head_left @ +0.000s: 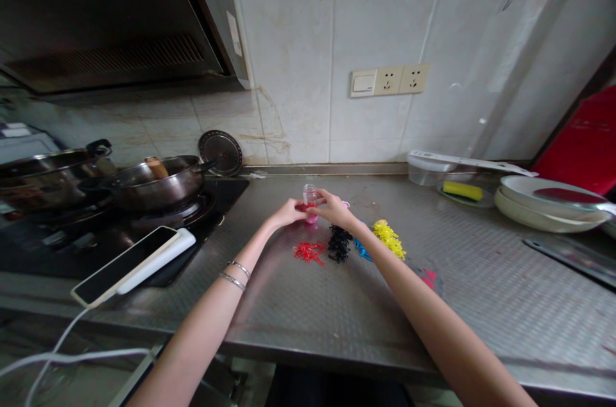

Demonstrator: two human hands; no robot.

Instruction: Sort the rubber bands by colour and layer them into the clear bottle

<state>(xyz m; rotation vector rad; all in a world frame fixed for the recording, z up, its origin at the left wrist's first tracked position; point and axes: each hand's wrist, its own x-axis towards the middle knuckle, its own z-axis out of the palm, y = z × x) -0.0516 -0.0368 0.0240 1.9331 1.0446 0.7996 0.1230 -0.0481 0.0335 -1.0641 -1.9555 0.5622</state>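
Note:
A small clear jar (310, 192) with pink and red in its lower part stands upright on the metal counter. My left hand (287, 212) is at its left side, fingers closed against it. From the right, my right hand (333, 209) has its fingers round the jar too. Just in front of the jar lies a pile of red pieces (309, 251). Black pieces (340, 243) are heaped to the right of the red ones. Blue pieces (362, 250) show partly behind my right forearm, and a yellow pile (387, 238) lies beyond it.
On the left, two metal pans (151, 185) (52, 179) sit on the stove, with a phone (126, 266) at its front edge. At the right are stacked bowls (548, 208), a yellow sponge (462, 191), a plastic container (426, 169) and a cleaver-like flat tool (572, 259).

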